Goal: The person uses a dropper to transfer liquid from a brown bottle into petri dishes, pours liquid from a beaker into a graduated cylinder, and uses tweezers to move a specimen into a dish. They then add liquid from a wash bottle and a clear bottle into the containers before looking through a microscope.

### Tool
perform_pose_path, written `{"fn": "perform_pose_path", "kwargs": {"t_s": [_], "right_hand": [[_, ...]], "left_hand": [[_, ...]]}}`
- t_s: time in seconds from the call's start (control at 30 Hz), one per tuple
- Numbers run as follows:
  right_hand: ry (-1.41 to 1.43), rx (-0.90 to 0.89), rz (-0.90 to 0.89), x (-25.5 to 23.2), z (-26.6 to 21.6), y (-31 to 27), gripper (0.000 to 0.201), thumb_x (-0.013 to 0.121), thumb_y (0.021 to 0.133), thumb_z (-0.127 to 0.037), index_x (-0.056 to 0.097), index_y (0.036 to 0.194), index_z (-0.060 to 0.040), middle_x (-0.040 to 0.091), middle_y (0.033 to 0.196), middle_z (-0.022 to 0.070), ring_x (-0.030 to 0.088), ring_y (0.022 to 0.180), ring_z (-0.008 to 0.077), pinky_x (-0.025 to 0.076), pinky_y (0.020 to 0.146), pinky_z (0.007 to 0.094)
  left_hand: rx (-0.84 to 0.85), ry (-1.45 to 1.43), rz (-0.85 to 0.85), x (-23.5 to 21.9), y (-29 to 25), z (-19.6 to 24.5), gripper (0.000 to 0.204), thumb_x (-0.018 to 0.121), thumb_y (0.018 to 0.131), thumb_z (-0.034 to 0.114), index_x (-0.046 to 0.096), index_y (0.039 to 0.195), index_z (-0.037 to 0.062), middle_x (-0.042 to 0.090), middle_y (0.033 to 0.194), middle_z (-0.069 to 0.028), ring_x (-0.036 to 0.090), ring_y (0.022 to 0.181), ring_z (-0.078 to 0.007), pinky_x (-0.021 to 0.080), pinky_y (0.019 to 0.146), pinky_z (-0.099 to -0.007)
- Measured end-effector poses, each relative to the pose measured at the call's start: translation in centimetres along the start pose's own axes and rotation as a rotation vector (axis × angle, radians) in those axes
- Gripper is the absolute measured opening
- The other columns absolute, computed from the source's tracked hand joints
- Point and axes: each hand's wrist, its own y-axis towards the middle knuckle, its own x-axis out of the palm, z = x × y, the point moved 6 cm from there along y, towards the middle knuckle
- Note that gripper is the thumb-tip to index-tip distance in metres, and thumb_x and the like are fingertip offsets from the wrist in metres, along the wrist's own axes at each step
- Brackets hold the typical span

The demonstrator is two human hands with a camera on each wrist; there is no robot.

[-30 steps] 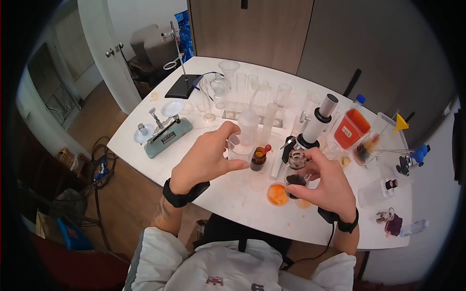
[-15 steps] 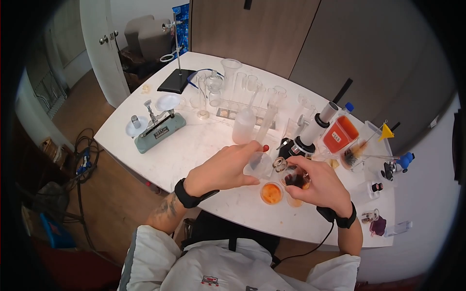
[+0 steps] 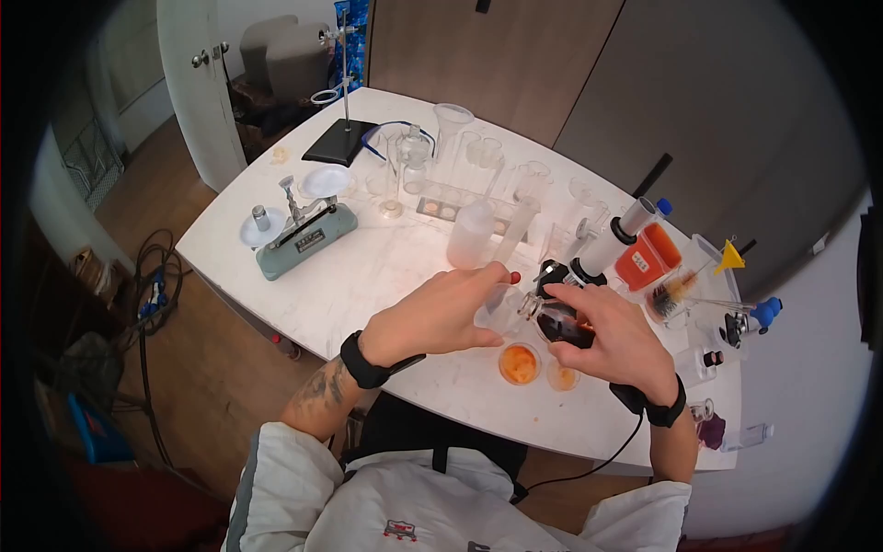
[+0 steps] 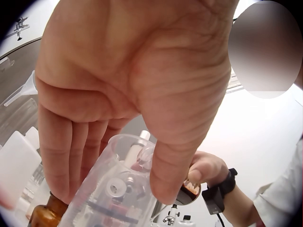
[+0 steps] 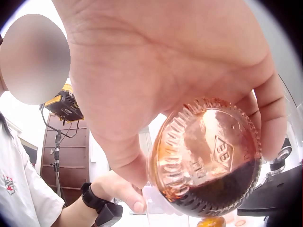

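My left hand [image 3: 432,315] grips a clear plastic beaker [image 3: 499,313], thumb on one side and fingers on the other. In my right hand [image 3: 612,336] is a glass bottle [image 5: 210,156] of dark brown liquid, tipped on its side with its neck at the beaker's rim. The right wrist view shows the embossed base of the bottle, with liquid lying along its lower side. An amber bottle [image 4: 47,213] stands beside the beaker; its red dropper bulb [image 3: 515,277] peeks out past my left fingers. Below the hands lies a dish of orange stuff [image 3: 520,364], with a second dish [image 3: 562,375] beside it.
A microscope [image 3: 602,253] stands just beyond my right hand. Farther back are a wash bottle [image 3: 471,235], a test tube rack and glassware. A green balance [image 3: 308,241] and a ring stand [image 3: 340,138] are at the left; a red container [image 3: 648,258] is at the right.
The right hand has tipped the bottle from upright onto its side, bringing its mouth to the beaker. The left hand has moved rightward with the beaker, now in front of the amber bottle.
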Motion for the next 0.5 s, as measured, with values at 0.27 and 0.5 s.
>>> {"fn": "perform_pose_path", "kwargs": {"t_s": [0.27, 0.5], "right_hand": [[-0.054, -0.029, 0.012, -0.43, -0.44, 0.12, 0.068, 0.079, 0.077, -0.031, 0.065, 0.14, -0.0087, 0.064, 0.092, 0.0135, 0.062, 0.089, 0.0311, 0.051, 0.077, 0.0405], [-0.092, -0.04, 0.01, -0.73, -0.84, 0.3, 0.07, 0.08, 0.076, -0.034, 0.066, 0.14, -0.0099, 0.063, 0.092, 0.0127, 0.061, 0.088, 0.0305, 0.05, 0.075, 0.0401]], "left_hand": [[0.025, 0.006, 0.012, 0.21, 0.09, -0.01, 0.07, 0.092, 0.078, 0.02, 0.052, 0.132, 0.0, 0.07, 0.118, -0.0295, 0.069, 0.108, -0.0484, 0.057, 0.09, -0.0501], [0.034, 0.005, 0.022, 0.52, 0.02, -0.54, 0.072, 0.09, 0.079, 0.023, 0.051, 0.136, 0.0039, 0.07, 0.112, -0.0266, 0.069, 0.103, -0.0473, 0.055, 0.085, -0.0484]]}}
